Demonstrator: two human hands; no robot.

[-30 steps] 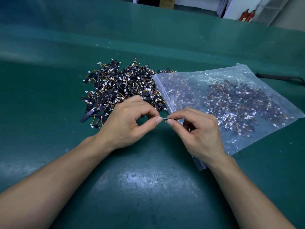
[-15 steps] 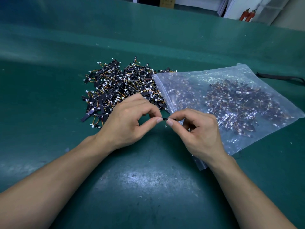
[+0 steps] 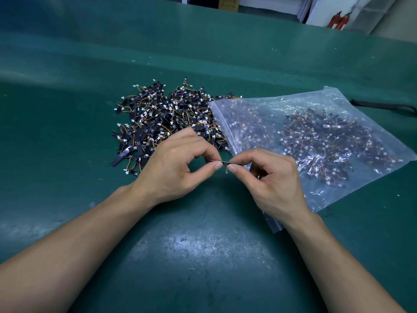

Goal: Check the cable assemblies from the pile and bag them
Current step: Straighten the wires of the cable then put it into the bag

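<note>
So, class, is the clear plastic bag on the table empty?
No: the plastic bag holds a large mass of cable assemblies, visible through its clear film.

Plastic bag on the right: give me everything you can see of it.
The plastic bag is clear, crinkled and glossy, lying flat on the green table right of the loose pile. Its zip strip runs along the left edge, which meets the pile's right side. Inside lie many cable assemblies: dark strips, orange wires, white plugs. The right hand, pinching one cable assembly, hides part of the strip; contact cannot be told, nor whether the zip is sealed.
</note>
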